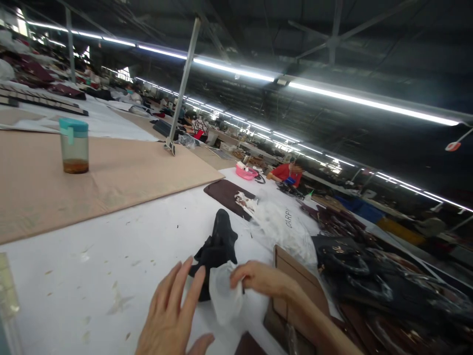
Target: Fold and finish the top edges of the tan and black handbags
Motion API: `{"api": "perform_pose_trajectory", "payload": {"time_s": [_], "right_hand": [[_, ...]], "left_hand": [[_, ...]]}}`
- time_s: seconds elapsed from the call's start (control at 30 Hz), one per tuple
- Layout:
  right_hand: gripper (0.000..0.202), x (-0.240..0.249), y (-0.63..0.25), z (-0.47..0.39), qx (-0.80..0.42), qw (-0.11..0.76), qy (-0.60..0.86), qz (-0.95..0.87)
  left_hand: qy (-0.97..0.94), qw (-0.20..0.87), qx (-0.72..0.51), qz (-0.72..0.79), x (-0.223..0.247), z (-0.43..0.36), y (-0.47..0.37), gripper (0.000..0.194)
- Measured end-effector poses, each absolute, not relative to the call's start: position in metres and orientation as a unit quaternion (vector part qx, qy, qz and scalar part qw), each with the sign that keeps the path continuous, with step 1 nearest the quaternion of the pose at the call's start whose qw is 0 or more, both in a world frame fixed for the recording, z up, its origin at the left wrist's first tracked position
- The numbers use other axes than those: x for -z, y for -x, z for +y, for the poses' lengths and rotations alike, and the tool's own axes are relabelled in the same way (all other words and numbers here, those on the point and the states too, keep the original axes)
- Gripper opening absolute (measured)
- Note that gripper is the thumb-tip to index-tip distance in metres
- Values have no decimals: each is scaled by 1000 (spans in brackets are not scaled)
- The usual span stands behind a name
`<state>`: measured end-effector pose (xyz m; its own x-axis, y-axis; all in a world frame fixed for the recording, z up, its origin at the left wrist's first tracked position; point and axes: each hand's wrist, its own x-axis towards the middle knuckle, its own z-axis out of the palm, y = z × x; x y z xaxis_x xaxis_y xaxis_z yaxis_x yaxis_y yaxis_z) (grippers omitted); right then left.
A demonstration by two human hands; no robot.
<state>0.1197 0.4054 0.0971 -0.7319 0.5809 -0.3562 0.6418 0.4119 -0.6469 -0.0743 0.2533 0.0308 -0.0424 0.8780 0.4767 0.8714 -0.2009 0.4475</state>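
My right hand (254,277) pinches a thin, whitish translucent plastic sheet or bag (224,294), which hangs just above the white tabletop. Fingers spread, my left hand (173,305) is to the left of it and holds nothing. Behind both hands lies a crumpled black piece (217,241), soft-looking and partly covered by the plastic. Whether my left fingertips touch it, I cannot tell. Close to my right forearm is a flat brown panel (301,281) that looks like leather.
Black and dark brown bags (354,266) pile up on the right. A white plastic bag (284,227) lies beyond my right hand, near a dark brown panel (227,195). A bottle with a teal lid (75,148) stands on the tan board (121,172). A person in red (288,173) is farther back.
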Motion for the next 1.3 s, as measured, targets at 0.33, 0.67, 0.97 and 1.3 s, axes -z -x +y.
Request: {"api": "perform_pose_trajectory", "payload": {"time_s": [0.33,0.67,0.97,1.3], "right_hand": [[26,-80,-128,415,517,116,-407,744],[39,-39,-135,431,124,30,-583,802],[32,-14,-60,465,13,19,-455,890],[27,-6,-73,506,-85,109,-464,875]], "left_hand": [[-726,121,-98,670,-13,297,56,61],[-663,27,-86,743,5,315,77,44],[-689,31,-142,710,32,316,90,42],[-698,-57,-181,690,66,322,99,38]]}}
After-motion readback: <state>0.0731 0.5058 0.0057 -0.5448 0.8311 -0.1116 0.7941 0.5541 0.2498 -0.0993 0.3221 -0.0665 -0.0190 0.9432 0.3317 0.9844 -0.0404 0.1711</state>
